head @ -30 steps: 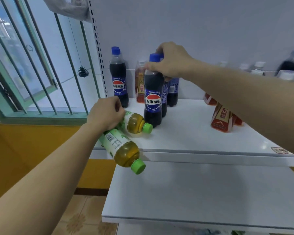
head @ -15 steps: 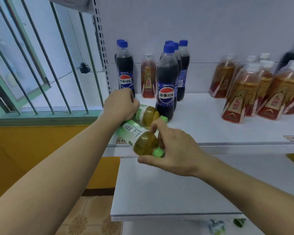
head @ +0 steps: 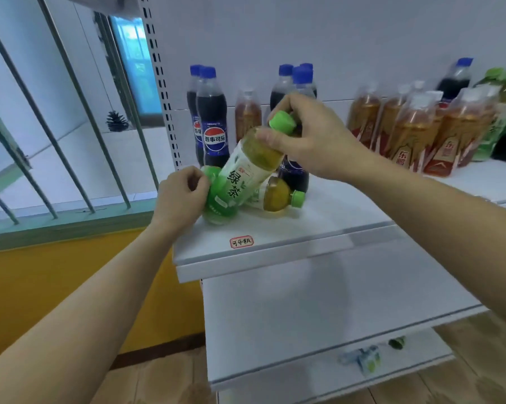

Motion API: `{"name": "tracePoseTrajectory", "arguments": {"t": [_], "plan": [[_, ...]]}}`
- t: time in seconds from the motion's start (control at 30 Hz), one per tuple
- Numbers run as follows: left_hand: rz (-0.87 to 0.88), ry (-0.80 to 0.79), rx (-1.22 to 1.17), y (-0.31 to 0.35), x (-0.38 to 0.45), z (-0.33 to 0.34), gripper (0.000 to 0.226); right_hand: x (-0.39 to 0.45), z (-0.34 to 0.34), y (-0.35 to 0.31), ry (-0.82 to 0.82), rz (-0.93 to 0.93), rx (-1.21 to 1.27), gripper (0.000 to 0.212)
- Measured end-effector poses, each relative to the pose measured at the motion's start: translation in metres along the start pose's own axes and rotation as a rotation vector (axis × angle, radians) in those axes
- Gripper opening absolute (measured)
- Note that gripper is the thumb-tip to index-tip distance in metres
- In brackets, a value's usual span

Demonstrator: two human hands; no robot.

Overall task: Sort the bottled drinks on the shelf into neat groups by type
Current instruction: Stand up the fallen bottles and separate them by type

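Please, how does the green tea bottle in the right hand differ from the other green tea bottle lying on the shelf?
The held green tea bottle is tilted, cap up, gripped near its neck by the right hand; the lying green tea bottle rests on its side on the shelf, cap pointing right. The left hand touches the held bottle's base; no hand grips the lying one. The held bottle partly hides the lying one. Both have green caps and yellowish tea.

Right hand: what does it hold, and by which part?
The right hand grips a tilted green tea bottle at its neck, just below the green cap.
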State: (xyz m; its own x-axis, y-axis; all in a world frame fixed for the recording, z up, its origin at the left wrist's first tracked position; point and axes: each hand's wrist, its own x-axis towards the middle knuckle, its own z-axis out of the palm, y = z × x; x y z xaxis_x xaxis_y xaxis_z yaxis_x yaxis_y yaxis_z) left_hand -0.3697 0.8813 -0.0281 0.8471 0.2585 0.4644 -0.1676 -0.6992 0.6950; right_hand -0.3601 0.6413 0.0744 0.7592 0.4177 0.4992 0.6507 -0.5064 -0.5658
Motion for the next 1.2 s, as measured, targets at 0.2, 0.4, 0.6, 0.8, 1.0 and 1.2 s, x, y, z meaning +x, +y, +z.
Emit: {"name": "tracePoseTrajectory", "arguments": {"t": [0.2, 0.4, 0.6, 0.8, 1.0, 1.2], "plan": [[-0.062, -0.001, -0.009, -0.028, -0.015, -0.002, 0.02, 0.065, 0.026, -0.047, -0.11, -0.021, -0.158, 0.04], [-0.079, -0.024, -0.006, -0.034, -0.017, 0.001, 0.025, 0.08, 0.05, -0.058, -0.136, 0.003, -0.112, 0.04], [-0.096, -0.011, -0.013, -0.038, -0.016, 0.004, 0.025, 0.021, 0.047, -0.008, 0.011, -0.058, -0.37, 0.025], [-0.096, -0.047, 0.0, -0.039, -0.011, 0.006, 0.026, -0.046, 0.065, 0.072, 0.018, 0.359, -0.598, 0.03], [-0.092, -0.153, 0.145, -0.041, -0.008, 0.007, 0.033, -0.044, 0.061, 0.062, 0.093, 0.381, -0.042, 0.023], [-0.084, -0.163, 0.176, -0.038, -0.011, 0.005, 0.033, 0.004, 0.028, 0.0, 0.215, 0.032, -0.605, 0.021]]}}
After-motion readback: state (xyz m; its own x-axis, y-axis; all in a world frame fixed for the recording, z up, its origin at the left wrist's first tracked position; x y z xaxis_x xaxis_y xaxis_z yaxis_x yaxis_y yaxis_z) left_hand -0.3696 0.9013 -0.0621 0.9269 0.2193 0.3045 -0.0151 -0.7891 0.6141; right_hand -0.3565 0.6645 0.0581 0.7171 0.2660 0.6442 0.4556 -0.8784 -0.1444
